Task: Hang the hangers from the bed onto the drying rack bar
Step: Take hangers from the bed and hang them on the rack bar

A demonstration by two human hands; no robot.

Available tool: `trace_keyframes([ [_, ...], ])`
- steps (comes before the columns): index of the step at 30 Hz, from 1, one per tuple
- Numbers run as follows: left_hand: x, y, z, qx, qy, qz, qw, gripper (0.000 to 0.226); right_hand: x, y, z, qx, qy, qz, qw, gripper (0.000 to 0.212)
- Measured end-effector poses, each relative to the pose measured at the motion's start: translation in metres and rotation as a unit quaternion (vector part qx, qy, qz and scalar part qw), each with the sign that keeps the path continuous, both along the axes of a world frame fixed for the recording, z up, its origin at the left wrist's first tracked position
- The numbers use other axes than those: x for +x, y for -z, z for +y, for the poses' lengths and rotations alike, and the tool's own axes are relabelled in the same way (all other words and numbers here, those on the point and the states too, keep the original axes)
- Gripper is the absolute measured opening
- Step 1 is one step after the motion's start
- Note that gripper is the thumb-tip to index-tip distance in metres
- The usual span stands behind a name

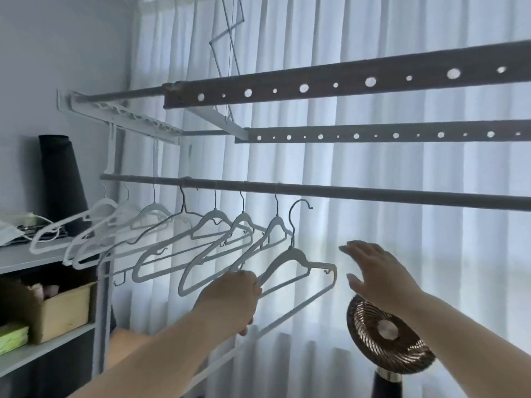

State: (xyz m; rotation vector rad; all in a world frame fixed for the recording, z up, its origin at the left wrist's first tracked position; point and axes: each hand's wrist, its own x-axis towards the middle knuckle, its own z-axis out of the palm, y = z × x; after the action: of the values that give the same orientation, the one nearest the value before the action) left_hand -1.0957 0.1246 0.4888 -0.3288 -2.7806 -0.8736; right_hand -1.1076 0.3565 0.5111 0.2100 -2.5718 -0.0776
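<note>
— Where's the hanger just now?

— The white hanger [290,259] is up in the air, just under the drying rack bar [373,193]. Its wire hook [300,205] is not yet over the bar. It sits just right of the row of hung hangers [214,218] already on that bar.

— And what has hold of it?

— The left grip [235,297] is curled round the hanger's left shoulder arm. The right grip [373,271] is spread, fingers straight, near the hanger's right tip but apart from it, and it holds nothing.

— Will it be awkward?

— I'd guess not. It looks light and stiff, with a thin frame. Held out at one shoulder it may tip, though. Taking it nearer the neck, below the hook, would likely steer the hook better. The hook seems slim enough to slip over the round bar, but a knock could set the neighbours swinging.
</note>
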Motion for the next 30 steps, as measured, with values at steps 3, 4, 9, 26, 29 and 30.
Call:
trace_keyframes([
  [3, -0.032, -0.013, 0.007, 0.033, 0.022, -0.007, 0.999, 0.024, -0.013, -0.021, 0.010, 0.009, 0.068, 0.035, 0.997, 0.057],
  [4, -0.040, -0.018, 0.010, 0.046, 0.026, -0.008, 0.999, 0.023, -0.017, -0.028, 0.013, 0.010, 0.086, 0.049, 0.995, 0.057],
  [9, -0.066, -0.043, 0.023, 0.027, 0.020, 0.017, 0.999, 0.028, -0.035, -0.057, 0.027, -0.015, 0.148, 0.090, 0.985, 0.061],
  [26, -0.122, -0.068, 0.066, -0.031, -0.030, 0.035, 0.998, 0.024, -0.076, -0.077, 0.068, 0.001, 0.166, 0.076, 0.983, 0.064],
  [29, -0.129, -0.059, 0.075, -0.033, -0.033, 0.017, 0.999, 0.023, -0.079, -0.074, 0.071, 0.016, 0.152, 0.096, 0.984, 0.064],
  [30, -0.131, -0.057, 0.078, -0.038, -0.036, 0.009, 0.999, 0.024, -0.080, -0.074, 0.072, 0.015, 0.146, 0.103, 0.984, 0.064],
])
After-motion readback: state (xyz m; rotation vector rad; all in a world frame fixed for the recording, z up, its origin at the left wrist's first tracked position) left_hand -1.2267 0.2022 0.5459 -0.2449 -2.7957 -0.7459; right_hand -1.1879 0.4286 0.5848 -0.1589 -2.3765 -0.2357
